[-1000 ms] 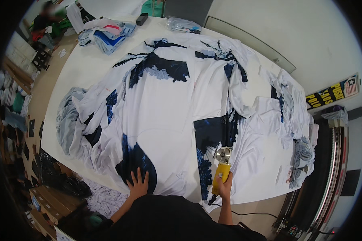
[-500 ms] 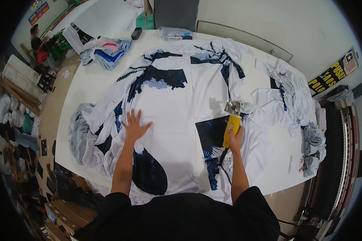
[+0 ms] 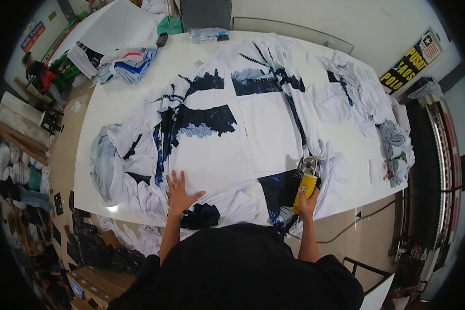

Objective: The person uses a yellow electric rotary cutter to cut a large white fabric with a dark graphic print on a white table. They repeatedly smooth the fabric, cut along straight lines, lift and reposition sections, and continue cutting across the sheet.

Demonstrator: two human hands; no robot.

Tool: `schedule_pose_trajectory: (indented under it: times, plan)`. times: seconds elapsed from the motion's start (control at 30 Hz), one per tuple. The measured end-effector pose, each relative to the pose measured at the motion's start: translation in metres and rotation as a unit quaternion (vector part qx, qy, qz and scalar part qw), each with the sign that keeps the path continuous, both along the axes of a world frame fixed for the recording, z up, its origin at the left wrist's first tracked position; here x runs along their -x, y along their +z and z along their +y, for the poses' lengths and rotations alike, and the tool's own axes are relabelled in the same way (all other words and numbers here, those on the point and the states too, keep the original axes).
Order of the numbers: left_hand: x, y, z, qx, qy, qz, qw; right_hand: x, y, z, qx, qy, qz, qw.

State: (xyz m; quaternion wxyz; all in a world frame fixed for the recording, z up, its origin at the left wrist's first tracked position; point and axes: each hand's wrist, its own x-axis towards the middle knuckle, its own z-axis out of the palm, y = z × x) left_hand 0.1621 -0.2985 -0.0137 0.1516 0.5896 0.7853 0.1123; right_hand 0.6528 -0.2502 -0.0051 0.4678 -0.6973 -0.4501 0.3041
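A yellow electric rotary fabric cutter (image 3: 306, 188), with a round metal head, is gripped in my right hand (image 3: 309, 200). It stands at the right edge of a dark blue printed panel on the cloth. My left hand (image 3: 179, 194) lies flat on the white printed fabric (image 3: 212, 160), fingers spread, close to the front of the table. The fabric bears dark navy printed patches and thin outlined garment shapes. Beneath and around my left hand it bunches into folds near the table's front edge. The cutter's underside is hidden.
Folded light-blue and white cloth (image 3: 128, 66) lies at the back left of the white table (image 3: 95, 98). Crumpled white fabric (image 3: 346, 93) and rolled grey pieces (image 3: 397, 152) sit at the right. A black power cord (image 3: 354, 223) trails off right. A person (image 3: 39, 75) is far left.
The fabric has been drawn toward me, bunching at the front edge. Both hands have come nearer my body, the cutter with my right one. My view has shifted too.
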Motion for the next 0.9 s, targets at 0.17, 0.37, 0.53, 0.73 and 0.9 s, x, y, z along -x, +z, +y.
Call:
schedule_pose_trajectory:
  times: [0.17, 0.37, 0.53, 0.73, 0.9]
  plan:
    - [-0.022, 0.002, 0.0, -0.007, -0.042, 0.032, 0.999, 0.025, 0.043, -0.037, 0.051, 0.033, -0.098, 0.993]
    - [-0.132, 0.034, -0.002, -0.118, -0.41, -0.045, 0.903, 0.065, 0.084, -0.08, 0.146, 0.145, -0.202, 0.957]
    - [-0.138, 0.009, -0.025, 0.034, -0.418, -0.028, 0.907, 0.097, 0.108, -0.114, 0.186, 0.162, -0.22, 0.944]
    - [-0.109, 0.017, -0.035, 0.248, -0.453, -0.214, 0.829, 0.106, 0.105, -0.139, 0.234, 0.168, -0.228, 0.93]
    - [-0.104, 0.031, -0.03, 0.356, -0.401, -0.173, 0.827, 0.11, 0.102, -0.142, 0.214, 0.177, -0.234, 0.932]
